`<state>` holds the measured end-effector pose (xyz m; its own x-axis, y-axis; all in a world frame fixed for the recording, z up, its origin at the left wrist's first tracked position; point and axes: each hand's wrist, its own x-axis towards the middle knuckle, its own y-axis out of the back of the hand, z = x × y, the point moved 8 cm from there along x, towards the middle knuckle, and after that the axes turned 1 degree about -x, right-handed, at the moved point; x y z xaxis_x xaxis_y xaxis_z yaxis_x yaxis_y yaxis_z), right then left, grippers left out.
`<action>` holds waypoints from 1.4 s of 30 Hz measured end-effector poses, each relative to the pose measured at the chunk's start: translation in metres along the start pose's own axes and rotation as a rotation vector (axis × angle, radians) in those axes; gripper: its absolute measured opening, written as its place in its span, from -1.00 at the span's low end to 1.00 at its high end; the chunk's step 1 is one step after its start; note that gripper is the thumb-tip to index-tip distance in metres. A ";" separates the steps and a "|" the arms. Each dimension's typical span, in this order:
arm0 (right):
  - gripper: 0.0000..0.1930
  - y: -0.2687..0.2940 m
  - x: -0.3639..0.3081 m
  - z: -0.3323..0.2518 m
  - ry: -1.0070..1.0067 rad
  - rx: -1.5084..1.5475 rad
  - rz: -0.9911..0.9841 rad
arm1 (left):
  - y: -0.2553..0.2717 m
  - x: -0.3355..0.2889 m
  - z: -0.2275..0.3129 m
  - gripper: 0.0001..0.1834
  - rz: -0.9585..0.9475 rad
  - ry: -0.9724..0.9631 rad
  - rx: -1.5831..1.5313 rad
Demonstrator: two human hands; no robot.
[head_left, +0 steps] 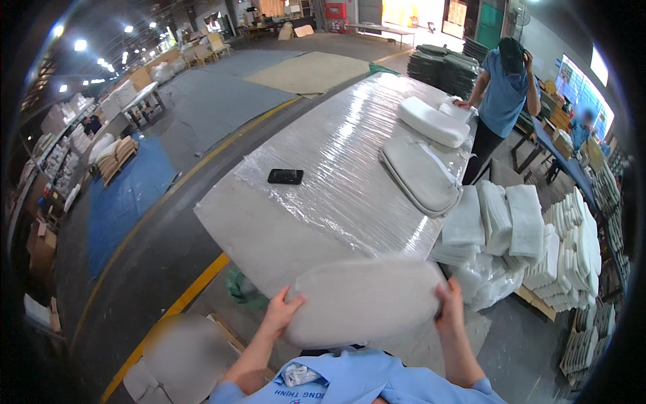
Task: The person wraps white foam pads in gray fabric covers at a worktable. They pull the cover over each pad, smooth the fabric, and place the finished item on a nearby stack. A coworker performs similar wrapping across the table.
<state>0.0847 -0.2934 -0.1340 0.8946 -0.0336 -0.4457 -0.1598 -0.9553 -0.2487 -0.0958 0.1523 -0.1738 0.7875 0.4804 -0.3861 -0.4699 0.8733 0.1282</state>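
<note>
Between my two hands is a pale grey, rounded-oblong cushion (363, 303), slightly blurred, in front of my body at the near edge of the table. My left hand (284, 311) grips its left end, thumb on top. On the right end my right hand (449, 300) is closed around the edge. Farther up the plastic-wrapped table (323, 195) lie a stack of grey cushion covers (417, 176) and a white foam cushion (434, 121). A black phone (285, 176) rests on the left part of the table.
A co-worker (505, 87) stands at the table's far right, one hand on the tabletop. Stacks of white foam pads (498, 219) fill the floor at right. Grey cushions (188, 353) lie low at left, near a yellow floor line (202, 279). Dark stacks (437, 64) stand beyond the table.
</note>
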 end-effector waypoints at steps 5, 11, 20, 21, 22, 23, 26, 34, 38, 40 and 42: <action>-0.18 -0.119 -0.045 -0.117 0.263 0.092 -0.336 | -0.061 -0.040 0.065 -0.55 0.199 -0.389 -0.506; -0.35 -0.134 -0.054 -0.087 0.334 -0.288 -0.578 | -0.053 -0.020 -0.023 -0.32 -0.200 0.042 -0.517; -0.24 -0.175 -0.152 -0.004 1.128 -1.278 -1.117 | -0.006 0.005 -0.029 -0.22 -0.667 0.418 -0.484; -0.24 -0.177 -0.156 0.013 1.160 -1.281 -1.152 | 0.001 0.016 -0.041 -0.31 -0.646 0.418 -0.215; -0.23 -0.177 -0.158 0.027 1.191 -1.298 -1.171 | 0.003 0.026 -0.052 -0.41 -0.637 0.410 0.053; -0.28 -0.172 -0.154 0.043 1.118 -1.347 -1.206 | -0.011 0.033 -0.059 -0.56 -0.581 0.471 0.092; -0.29 -0.174 -0.159 0.065 0.979 -1.324 -1.425 | -0.037 0.039 -0.070 -0.45 -0.773 0.357 0.660; -0.46 -0.220 0.022 0.093 0.350 -1.611 -1.183 | -0.099 0.048 -0.042 -0.58 -0.455 0.073 0.780; -0.58 -0.213 0.043 0.129 0.472 -1.883 -1.204 | -0.087 0.040 -0.021 -0.61 -0.219 -0.340 0.874; -0.62 -0.199 0.041 0.141 0.511 -1.778 -1.168 | -0.088 0.030 -0.025 -0.61 -0.171 -0.397 0.873; -0.65 -0.190 0.044 0.147 0.467 -1.635 -1.121 | -0.092 0.027 -0.025 -0.60 -0.112 -0.476 0.863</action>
<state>0.0924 -0.0705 -0.2331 0.3733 0.8362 -0.4018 0.6362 0.0844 0.7669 -0.0413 0.0833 -0.2193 0.9765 0.2088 -0.0533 -0.0807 0.5836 0.8080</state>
